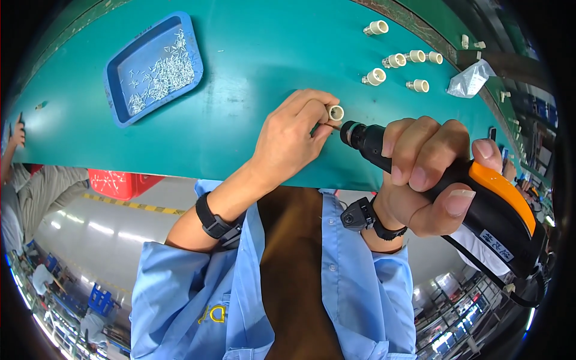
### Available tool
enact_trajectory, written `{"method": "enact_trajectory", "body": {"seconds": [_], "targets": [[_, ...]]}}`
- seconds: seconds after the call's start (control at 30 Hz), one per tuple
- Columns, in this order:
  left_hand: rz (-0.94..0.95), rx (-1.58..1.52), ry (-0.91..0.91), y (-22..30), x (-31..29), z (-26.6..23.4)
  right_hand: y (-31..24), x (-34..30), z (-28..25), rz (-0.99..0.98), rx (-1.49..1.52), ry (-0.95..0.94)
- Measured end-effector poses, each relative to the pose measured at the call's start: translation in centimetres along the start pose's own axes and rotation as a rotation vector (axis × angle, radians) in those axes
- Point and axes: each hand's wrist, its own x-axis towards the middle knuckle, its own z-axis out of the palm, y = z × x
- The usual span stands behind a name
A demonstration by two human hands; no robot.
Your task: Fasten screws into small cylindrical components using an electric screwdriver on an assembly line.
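Observation:
Between the thumb and fingers of my left hand [294, 132] is a small cream-coloured cylindrical socket [336, 113], its round open end showing. My right hand [426, 168] is wrapped round a black and orange electric screwdriver [374, 144]. The tool's tip reaches the side of the socket close to my left fingertips; whether it touches a screw there is hidden. Several similar cream sockets with metal ends, such as one lone socket [417, 86], lie on the green table mat [258, 54] beyond my right hand.
A blue tray [113, 90] of many small silvery screws [162, 78] sits at the left. A clear plastic bag [471, 78] lies near the right far edge. A red crate [120, 183] stands below the table, left. Another person's hand [19, 133] rests at the far left edge.

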Motion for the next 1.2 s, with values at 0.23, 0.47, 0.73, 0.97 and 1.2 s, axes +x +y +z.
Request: {"method": "enact_trajectory", "body": {"seconds": [0.23, 0.47, 0.73, 0.97, 1.2], "targets": [[0.03, 0.022, 0.035, -0.2, -0.1, 0.3, -0.3, -0.1, 0.1, 0.004, -0.041, 0.007], [0.015, 0.027, 0.015, 0.0, -0.1, 0.1, -0.3, -0.2, -0.2, 0.015, -0.025, 0.023], [0.017, 0.01, 0.026, 0.1, 0.2, 0.1, 0.6, -0.4, -0.2, 0.0, -0.023, 0.053], [-0.006, 0.034, 0.029, 0.1, 0.0, 0.3, -2.7, 0.3, 1.2, -0.076, 0.04, 0.11], [-0.077, 0.012, 0.015, 0.7, 0.1, 0.4, -2.8, 1.2, -1.3, -0.016, -0.004, -0.016]]}}
